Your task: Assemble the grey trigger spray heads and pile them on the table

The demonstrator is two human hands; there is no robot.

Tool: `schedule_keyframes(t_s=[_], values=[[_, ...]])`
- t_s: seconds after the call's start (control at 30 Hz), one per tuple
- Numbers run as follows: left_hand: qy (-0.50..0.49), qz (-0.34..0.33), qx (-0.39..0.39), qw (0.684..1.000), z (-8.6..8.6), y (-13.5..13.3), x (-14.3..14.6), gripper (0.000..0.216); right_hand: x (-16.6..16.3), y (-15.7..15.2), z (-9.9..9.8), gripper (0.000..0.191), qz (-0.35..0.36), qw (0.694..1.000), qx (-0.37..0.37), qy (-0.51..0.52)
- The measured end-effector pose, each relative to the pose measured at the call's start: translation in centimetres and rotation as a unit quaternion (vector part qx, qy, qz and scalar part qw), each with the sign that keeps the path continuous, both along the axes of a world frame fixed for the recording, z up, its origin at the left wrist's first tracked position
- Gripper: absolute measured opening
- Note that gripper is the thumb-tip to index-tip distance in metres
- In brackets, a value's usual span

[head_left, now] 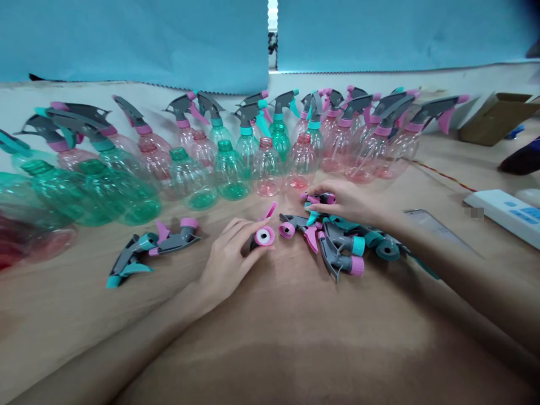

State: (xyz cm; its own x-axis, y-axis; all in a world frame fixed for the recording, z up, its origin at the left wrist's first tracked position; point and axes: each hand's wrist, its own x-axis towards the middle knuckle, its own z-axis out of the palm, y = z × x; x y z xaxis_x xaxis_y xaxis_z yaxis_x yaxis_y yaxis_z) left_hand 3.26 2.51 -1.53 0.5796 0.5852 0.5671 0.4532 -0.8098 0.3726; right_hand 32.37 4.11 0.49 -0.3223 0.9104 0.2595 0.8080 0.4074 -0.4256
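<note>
My left hand [230,256] is closed around a grey spray head [262,233] with a pink collar and pink trigger, its open collar facing me. My right hand [348,202] pinches another grey and pink spray head [318,198] at the far edge of a loose pile of spray heads [341,244], some with pink collars, some teal. Just beyond both hands stand uncapped bottles, among them a pink bottle [266,169] and a green bottle [230,171].
Several green and pink bottles with spray heads fitted line the back of the brown table [274,337]. Two loose spray heads [152,250] lie at the left. A phone [428,222], a white box [506,214] and a cardboard box [495,118] sit at the right.
</note>
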Motion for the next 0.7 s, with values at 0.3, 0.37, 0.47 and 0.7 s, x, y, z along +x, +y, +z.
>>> schedule_keyframes(t_s=[0.3, 0.37, 0.47, 0.7], values=[[-0.007, -0.014, 0.004, 1.0, 0.0, 0.0, 0.0, 0.038, -5.5, 0.3, 0.7, 0.028, 0.072, 0.997, -0.021, -0.005], [-0.007, -0.01, 0.0, 1.0, 0.0, -0.1, 0.0, 0.038, -6.0, 0.1, 0.7, 0.026, 0.052, 0.999, -0.012, -0.008], [-0.006, -0.007, -0.005, 1.0, 0.0, -0.1, 0.0, 0.038, -5.1, -0.6, 0.7, 0.026, -0.048, 0.998, 0.026, -0.016], [-0.009, -0.008, -0.008, 1.0, 0.0, -0.1, 0.0, 0.035, -2.7, -1.1, 0.0, 0.048, -0.148, 0.987, -0.009, -0.058]])
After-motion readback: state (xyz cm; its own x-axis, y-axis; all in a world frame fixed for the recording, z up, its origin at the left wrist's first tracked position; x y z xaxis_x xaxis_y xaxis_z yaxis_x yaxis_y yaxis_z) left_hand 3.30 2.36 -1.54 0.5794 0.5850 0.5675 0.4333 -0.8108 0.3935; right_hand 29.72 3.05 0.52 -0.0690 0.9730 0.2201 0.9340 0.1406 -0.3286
